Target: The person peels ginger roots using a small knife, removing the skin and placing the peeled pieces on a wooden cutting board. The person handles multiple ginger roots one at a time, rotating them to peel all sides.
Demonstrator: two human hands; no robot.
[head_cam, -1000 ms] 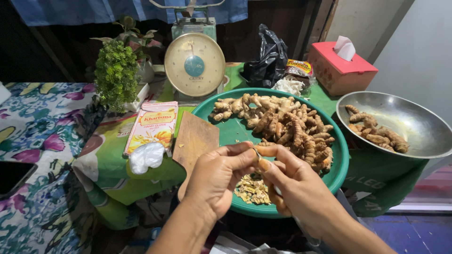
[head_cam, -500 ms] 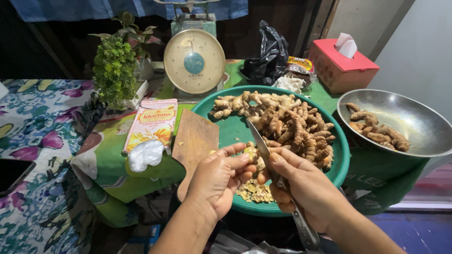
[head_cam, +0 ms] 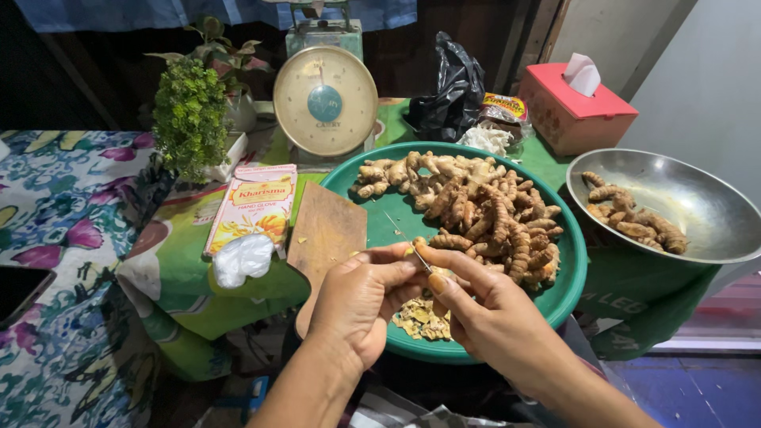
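My left hand (head_cam: pixel 361 297) and my right hand (head_cam: pixel 491 313) meet over the near rim of a round green tray (head_cam: pixel 396 218). The right hand grips a thin knife (head_cam: pixel 404 238) whose blade points up and away. The left hand pinches a small turmeric piece (head_cam: pixel 418 242) against the blade; most of the piece is hidden by fingers. A heap of turmeric roots (head_cam: pixel 476 202) fills the tray's far and right side. Yellowish peelings (head_cam: pixel 420 317) lie in the tray just under my hands.
A wooden cutting board (head_cam: pixel 325 238) leans at the tray's left. A metal bowl (head_cam: pixel 697 198) with a few roots stands right. Behind are a dial scale (head_cam: pixel 325 99), a green plant (head_cam: pixel 190 115), a black bag (head_cam: pixel 452 91), a red tissue box (head_cam: pixel 575 111) and a glove packet (head_cam: pixel 254 206).
The knife in my right hand has swung from lying low along the hand to pointing up and away. Both hands stayed together over the tray's near rim.
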